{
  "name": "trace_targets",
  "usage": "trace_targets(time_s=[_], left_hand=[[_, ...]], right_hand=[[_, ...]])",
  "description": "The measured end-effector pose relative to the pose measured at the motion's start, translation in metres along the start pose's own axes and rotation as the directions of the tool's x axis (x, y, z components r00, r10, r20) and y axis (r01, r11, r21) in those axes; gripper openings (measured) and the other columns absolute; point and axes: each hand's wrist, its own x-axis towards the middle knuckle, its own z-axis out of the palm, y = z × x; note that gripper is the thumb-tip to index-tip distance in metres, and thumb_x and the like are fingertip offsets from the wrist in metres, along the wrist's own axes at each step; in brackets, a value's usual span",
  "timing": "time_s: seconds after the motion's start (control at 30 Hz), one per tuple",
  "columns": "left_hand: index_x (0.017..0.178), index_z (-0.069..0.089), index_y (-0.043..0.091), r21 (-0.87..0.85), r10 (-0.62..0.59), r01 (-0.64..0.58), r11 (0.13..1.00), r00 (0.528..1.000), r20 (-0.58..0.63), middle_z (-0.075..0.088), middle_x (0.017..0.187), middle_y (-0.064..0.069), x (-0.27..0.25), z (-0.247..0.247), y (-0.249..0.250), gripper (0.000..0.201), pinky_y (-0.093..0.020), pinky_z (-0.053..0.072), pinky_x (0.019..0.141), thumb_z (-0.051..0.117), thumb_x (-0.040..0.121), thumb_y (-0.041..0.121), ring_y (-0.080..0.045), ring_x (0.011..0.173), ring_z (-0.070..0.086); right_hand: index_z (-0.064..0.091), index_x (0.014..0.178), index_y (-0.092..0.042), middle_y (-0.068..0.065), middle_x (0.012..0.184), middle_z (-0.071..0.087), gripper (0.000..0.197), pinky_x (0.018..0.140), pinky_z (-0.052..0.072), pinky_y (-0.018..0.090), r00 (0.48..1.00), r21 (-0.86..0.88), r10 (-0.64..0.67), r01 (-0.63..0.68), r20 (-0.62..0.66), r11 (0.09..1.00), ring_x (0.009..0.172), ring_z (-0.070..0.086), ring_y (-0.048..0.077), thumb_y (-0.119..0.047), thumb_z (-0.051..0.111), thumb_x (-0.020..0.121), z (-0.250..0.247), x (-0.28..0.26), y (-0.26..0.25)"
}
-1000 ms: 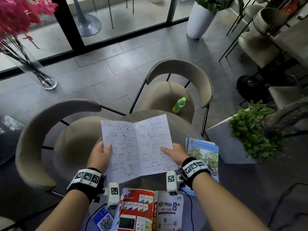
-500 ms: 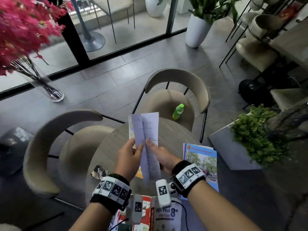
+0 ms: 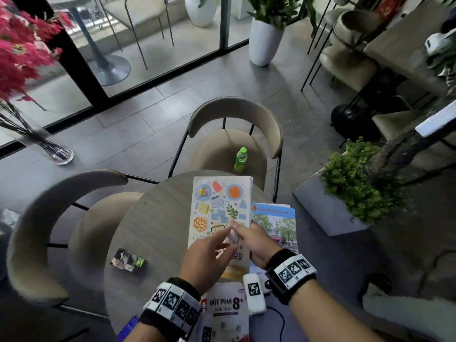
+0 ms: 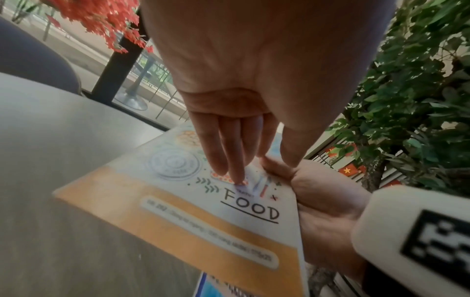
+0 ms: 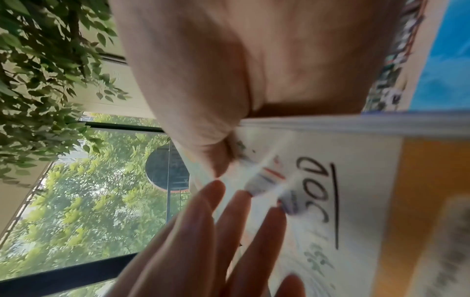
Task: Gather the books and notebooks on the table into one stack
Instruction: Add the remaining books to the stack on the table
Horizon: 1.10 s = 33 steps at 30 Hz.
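A closed notebook (image 3: 219, 208) with food drawings and the word FOOD on its cover (image 4: 178, 201) is over the round table (image 3: 153, 230). My right hand (image 3: 244, 233) pinches its right edge, thumb (image 5: 203, 140) on top of the cover. My left hand (image 3: 217, 243) has straight fingers (image 4: 234, 156) touching the cover beside that thumb. A blue book (image 3: 278, 223) lies just right of the notebook. A white and red book (image 3: 227, 314) lies at the near edge, partly under the notebook and my wrists. I cannot tell whether the notebook lies flat on the table.
A small printed box (image 3: 128, 262) sits on the table's left half. Two beige chairs (image 3: 237, 134) stand around the table; the far one carries a green bottle (image 3: 240, 159). A planter with a green bush (image 3: 355, 183) is at the right, a vase of pink flowers (image 3: 22, 58) at the left.
The notebook was open in both hands, then folded shut, and now shows its front cover. My left hand has let go and only touches the cover; the right still holds the edge.
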Motion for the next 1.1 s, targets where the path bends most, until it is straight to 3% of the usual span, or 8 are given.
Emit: trace_targets(time_s=[0.07, 0.17, 0.37, 0.53, 0.7, 0.8, 0.93, 1.1], left_hand=[[0.136, 0.057, 0.036, -0.003, -0.028, 0.028, 1.0, 0.998, 0.048, 0.072, 0.124, 0.016, -0.006, 0.012, 0.001, 0.056, -0.035, 0.06, 0.089, 0.058, 0.085, 0.058, 0.007, 0.106, 0.068], [0.131, 0.062, 0.038, 0.03, -0.051, 0.049, 0.998, 0.996, 0.078, 0.073, 0.121, 0.016, -0.016, 0.027, 0.001, 0.048, -0.031, 0.058, 0.093, 0.061, 0.086, 0.055, 0.005, 0.107, 0.067], [0.124, 0.065, 0.036, 0.062, -0.146, 0.14, 0.988, 0.985, 0.093, 0.071, 0.119, 0.018, -0.027, 0.047, -0.014, 0.042, -0.032, 0.054, 0.096, 0.062, 0.085, 0.052, 0.001, 0.107, 0.065], [0.127, 0.062, 0.034, 0.121, -0.218, 0.205, 0.971, 0.971, 0.102, 0.068, 0.123, 0.016, -0.026, 0.061, -0.024, 0.038, -0.031, 0.052, 0.098, 0.064, 0.09, 0.044, -0.003, 0.11, 0.062], [0.132, 0.06, 0.03, 0.15, -0.291, 0.274, 0.95, 0.95, 0.11, 0.067, 0.127, 0.014, -0.022, 0.069, -0.03, 0.042, -0.027, 0.051, 0.096, 0.065, 0.091, 0.041, -0.005, 0.113, 0.061], [0.135, 0.057, 0.026, 0.093, -0.334, 0.326, 0.941, 0.937, 0.102, 0.065, 0.133, 0.008, -0.015, 0.082, -0.032, 0.049, -0.031, 0.052, 0.099, 0.07, 0.089, 0.036, -0.009, 0.113, 0.062], [0.146, 0.045, 0.018, -0.023, -0.431, 0.439, 0.898, 0.889, 0.153, 0.06, 0.139, -0.004, 0.005, 0.105, -0.03, 0.063, -0.034, 0.051, 0.1, 0.071, 0.09, 0.032, -0.018, 0.117, 0.061], [0.145, 0.039, 0.015, -0.25, -0.506, 0.572, 0.781, 0.815, 0.284, 0.057, 0.138, -0.011, 0.038, 0.132, -0.021, 0.057, -0.034, 0.05, 0.094, 0.066, 0.094, 0.016, -0.022, 0.115, 0.06]], right_hand=[[0.052, 0.137, -0.006, 0.018, 0.132, 0.069, 0.09, 0.1, 0.056, 0.058, 1.0, -0.05, -0.016, 0.015, -0.019, 0.999, 0.115, 0.071, 0.034, -0.056, 0.087, 0.071, -0.019, -0.006, 0.002], [0.063, 0.122, -0.007, 0.012, 0.11, 0.08, 0.034, 0.094, 0.06, 0.052, 0.999, -0.044, -0.031, 0.03, -0.024, 0.999, 0.101, 0.078, 0.028, -0.027, 0.071, 0.096, -0.055, -0.011, 0.006], [0.068, 0.117, -0.006, 0.011, 0.099, 0.082, 0.018, 0.081, 0.064, 0.045, 0.995, -0.093, 0.019, -0.029, -0.101, 0.995, 0.09, 0.078, 0.029, -0.012, 0.059, 0.103, -0.13, -0.003, 0.02], [0.073, 0.113, -0.004, 0.015, 0.105, 0.08, 0.021, 0.095, 0.059, 0.055, 0.951, -0.294, 0.049, -0.143, -0.304, 0.945, 0.098, 0.076, 0.035, -0.017, 0.066, 0.098, -0.164, 0.017, 0.034], [0.072, 0.095, -0.011, 0.005, 0.093, 0.08, 0.024, 0.065, 0.059, 0.028, 0.852, -0.377, -0.037, -0.192, -0.522, 0.906, 0.077, 0.074, 0.021, -0.027, 0.081, 0.078, -0.166, 0.022, 0.041], [0.066, 0.107, -0.013, 0.008, 0.112, 0.075, 0.036, 0.085, 0.057, 0.035, 0.784, -0.422, -0.093, -0.226, -0.614, 0.878, 0.096, 0.071, 0.028, -0.031, 0.078, 0.079, -0.172, 0.018, 0.043], [0.059, 0.136, -0.013, 0.005, 0.134, 0.067, 0.069, 0.097, 0.055, 0.035, 0.843, -0.371, -0.034, -0.2, -0.537, 0.907, 0.117, 0.068, 0.029, -0.044, 0.078, 0.077, -0.182, 0.022, 0.051], [0.072, 0.104, -0.015, 0.002, 0.101, 0.08, 0.024, 0.06, 0.056, 0.024, 0.899, -0.322, -0.062, -0.09, -0.433, 0.942, 0.082, 0.075, 0.014, -0.03, 0.078, 0.086, -0.181, 0.03, 0.053]])
